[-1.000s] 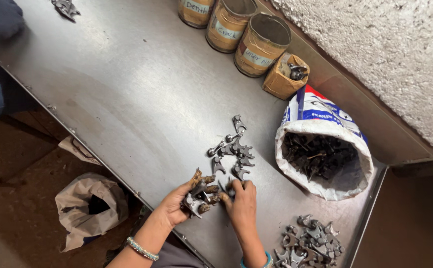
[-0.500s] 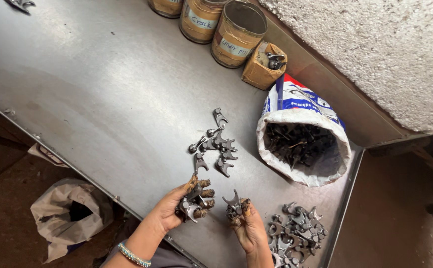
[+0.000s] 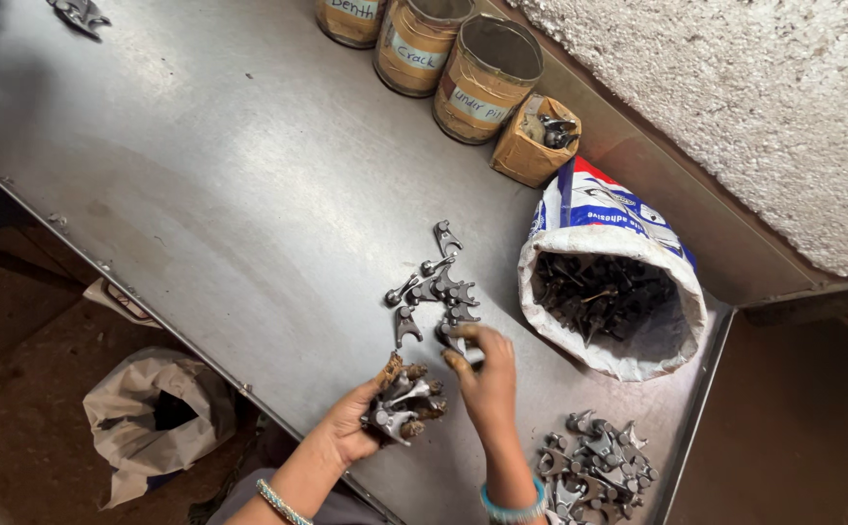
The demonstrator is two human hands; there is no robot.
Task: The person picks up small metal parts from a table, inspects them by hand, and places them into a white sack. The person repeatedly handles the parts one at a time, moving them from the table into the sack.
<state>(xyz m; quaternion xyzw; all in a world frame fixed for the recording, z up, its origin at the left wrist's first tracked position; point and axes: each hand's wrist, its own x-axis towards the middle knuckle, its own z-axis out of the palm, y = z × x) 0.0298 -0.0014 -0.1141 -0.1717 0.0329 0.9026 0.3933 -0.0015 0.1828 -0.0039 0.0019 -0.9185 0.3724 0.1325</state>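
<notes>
Our left hand [image 3: 361, 420] cups a bunch of small grey metal forked parts [image 3: 400, 401] over the steel counter [image 3: 210, 194]. Our right hand [image 3: 482, 374] pinches one part from the loose pile [image 3: 434, 287] just beyond.

- left hand [image 3: 361, 420]: bare, fingertips coated in brown grime; thin silver beaded bangle on the wrist
- right hand [image 3: 487, 381]: bare, no glove; turquoise bangle on the wrist, brown grime on the fingertips
- forearms bare, no sleeves visible
</notes>
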